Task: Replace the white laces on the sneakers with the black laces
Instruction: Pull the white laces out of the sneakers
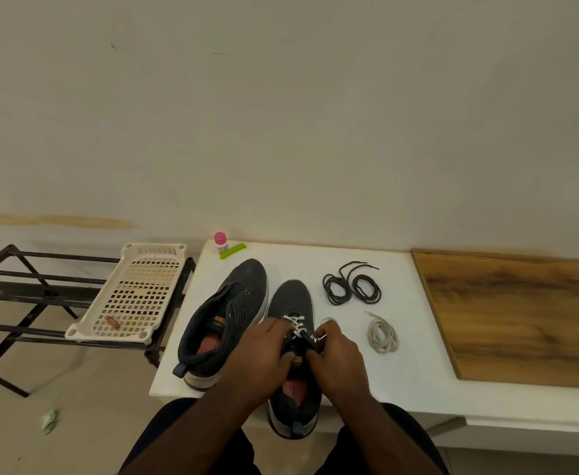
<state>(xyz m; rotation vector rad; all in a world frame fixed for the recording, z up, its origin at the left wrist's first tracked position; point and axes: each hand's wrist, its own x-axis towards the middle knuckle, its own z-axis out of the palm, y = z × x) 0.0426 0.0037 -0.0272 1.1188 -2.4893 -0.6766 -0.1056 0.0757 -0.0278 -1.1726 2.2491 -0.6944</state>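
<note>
Two dark grey sneakers stand on the white table [401,341]. The left sneaker [228,313] has no lace and leans to the left. The right sneaker [293,303] still carries a white lace [296,323] through its lower eyelets. My left hand [265,354] grips the right sneaker's tongue and left side. My right hand [336,351] pinches the white lace at the right eyelets. Two coiled black laces [351,285] lie right of the sneakers. A bundled white lace [382,335] lies below them, loose on the table.
A pink-capped small bottle [220,242] and a green stick [233,251] sit at the table's back left corner. A white perforated basket [137,293] rests on a black metal rack [24,296] to the left. A wooden board [521,317] covers the table's right part.
</note>
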